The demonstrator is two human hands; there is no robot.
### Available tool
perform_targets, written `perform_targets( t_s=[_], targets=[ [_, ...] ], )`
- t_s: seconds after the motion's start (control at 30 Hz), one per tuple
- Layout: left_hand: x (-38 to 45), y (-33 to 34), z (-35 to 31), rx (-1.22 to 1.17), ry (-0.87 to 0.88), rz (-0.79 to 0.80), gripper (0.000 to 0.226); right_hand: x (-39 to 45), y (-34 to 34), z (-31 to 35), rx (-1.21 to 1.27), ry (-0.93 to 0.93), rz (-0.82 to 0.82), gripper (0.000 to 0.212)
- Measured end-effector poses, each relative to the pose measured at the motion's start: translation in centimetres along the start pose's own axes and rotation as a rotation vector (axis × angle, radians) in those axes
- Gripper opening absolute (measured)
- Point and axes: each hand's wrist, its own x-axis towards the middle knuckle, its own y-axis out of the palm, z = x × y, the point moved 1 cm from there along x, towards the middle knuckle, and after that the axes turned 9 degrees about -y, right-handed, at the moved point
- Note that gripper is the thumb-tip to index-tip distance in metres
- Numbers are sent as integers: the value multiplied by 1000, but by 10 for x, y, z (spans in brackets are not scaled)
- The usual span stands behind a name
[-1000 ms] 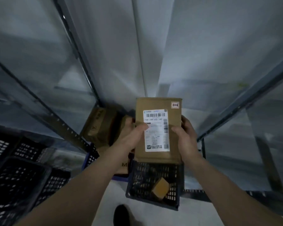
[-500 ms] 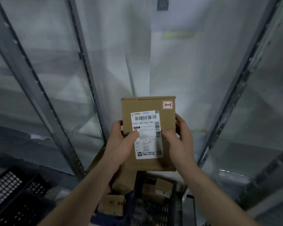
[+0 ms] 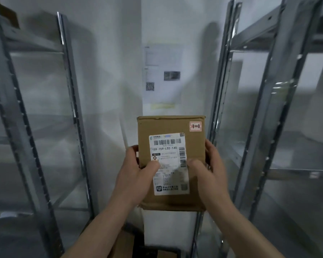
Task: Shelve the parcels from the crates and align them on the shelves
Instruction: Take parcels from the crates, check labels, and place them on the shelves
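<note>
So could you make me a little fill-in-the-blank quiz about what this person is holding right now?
1. The cardboard parcel is held by ____ hands.
2. The left hand and the right hand each lay a ____ on the white shipping label.
3. The small red sticker sits in the parcel's upper ____ corner.

Missing words: both; thumb; right

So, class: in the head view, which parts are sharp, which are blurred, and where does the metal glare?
Head view: the parcel label's barcode reads sharply; the wall notices are blurred; glare streaks the right shelf upright; uprights lean outward from wide-angle distortion.
</note>
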Motion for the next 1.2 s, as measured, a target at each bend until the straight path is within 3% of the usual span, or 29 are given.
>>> perform_targets(
  t_s=[0.33,0.5,0.6,0.67,0.83,1.03,1.2],
  targets=[
    [-65,47,-81,-106,257,153,34,-35,-92,110,-79,-214,-148,58],
    [-85,97,-117,-135,322,254,33,-37,-152,130,-98,-232,-231,62],
    [-88,132,-133,-130,352,315,32,-31,-188,134,-103,-242,-275,53],
    [-88,159,-143,-124,374,336,31,-24,-216,132,-110,-256,-300,47],
    [-79,238,-160,-66,399,347,38,7,-286,111,-155,-294,-324,57],
    [-47,342,-168,30,318,262,56,68,-366,60,-149,-232,-283,61],
    [-15,391,-158,62,226,134,69,118,-394,10,-179,-107,-174,64]
  ],
)
